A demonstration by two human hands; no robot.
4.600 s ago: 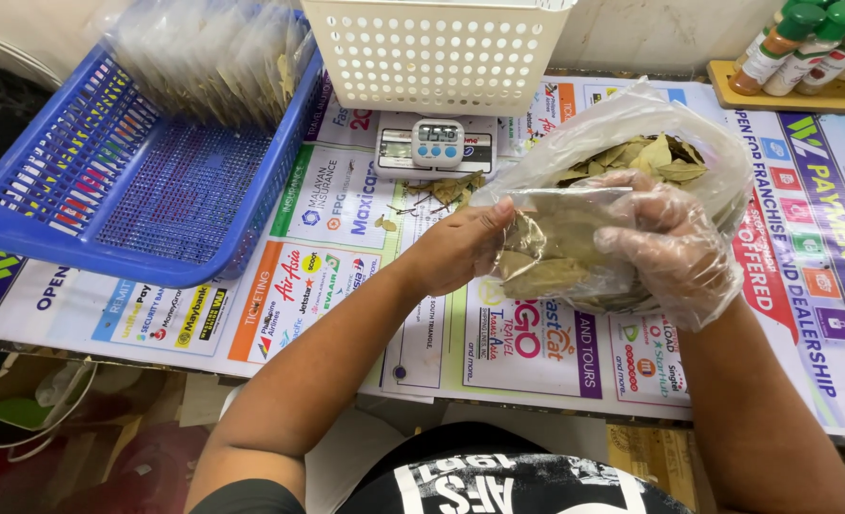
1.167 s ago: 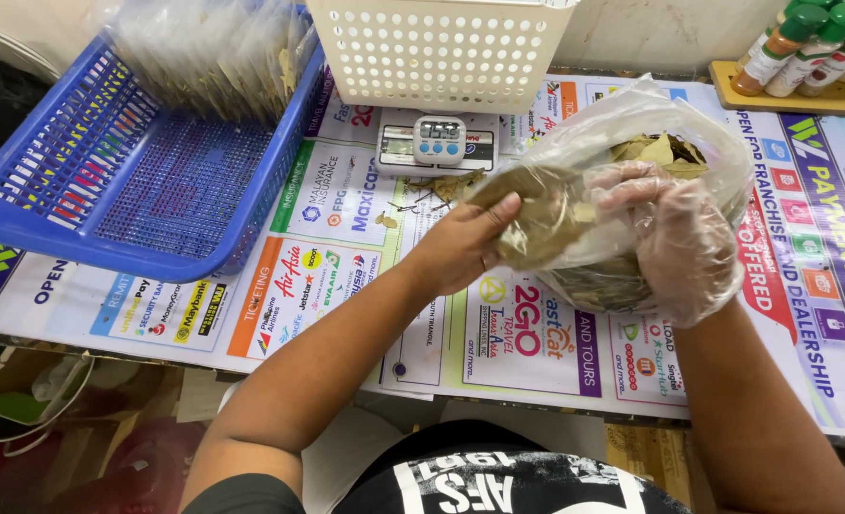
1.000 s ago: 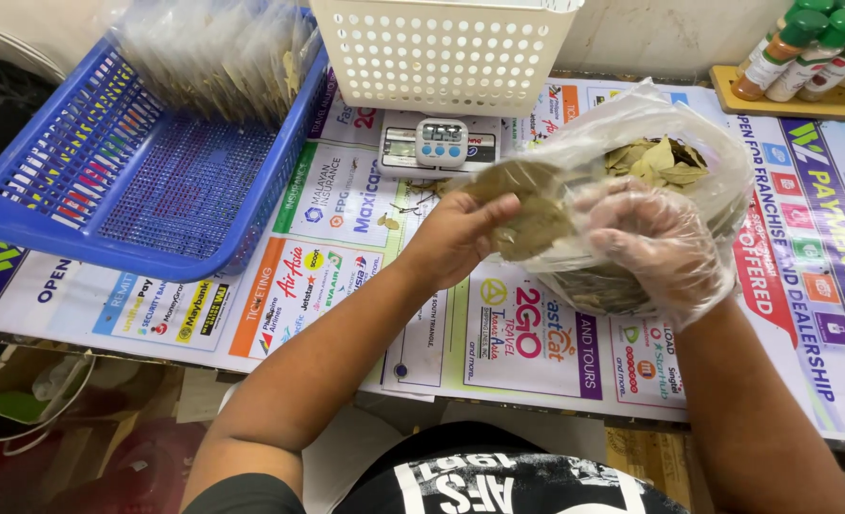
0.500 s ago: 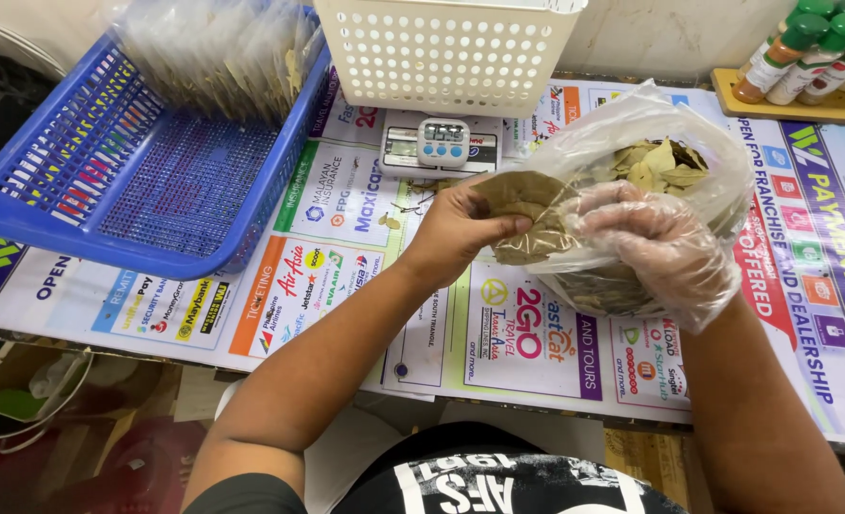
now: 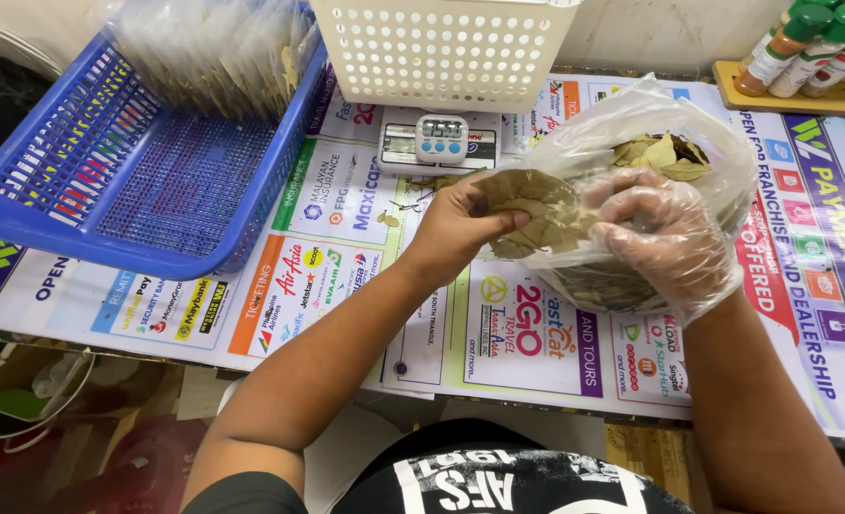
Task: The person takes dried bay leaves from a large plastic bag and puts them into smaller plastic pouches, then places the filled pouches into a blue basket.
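Near counter's back edge, by scale (image 5: 439, 143), my left hand (image 5: 461, 227) pinched dried leaves (image 5: 527, 211); gloved right hand (image 5: 658, 228) gripped bag (image 5: 632, 133). Step judged: portioning. Next needs weighing w/ steady placement.

Illumination is bright, even and diffuse, with no single strong source identifiable. Shadows are soft: a faint one lies under the blue tray (image 5: 108, 238) at left of the frame, and another under the white basket (image 5: 442, 48) at top centre. Mild glare appears on the clear plastic bag (image 5: 698, 143) right of centre and on the glossy printed table cover (image 5: 346, 276). The centre is sharp; printed graphics resolve cleanly. The stack of clear packets (image 5: 213, 48) at upper left is smeared and soft. Wide-angle distortion bends the table edge toward the frame borders. The lower left area under the table is dim.
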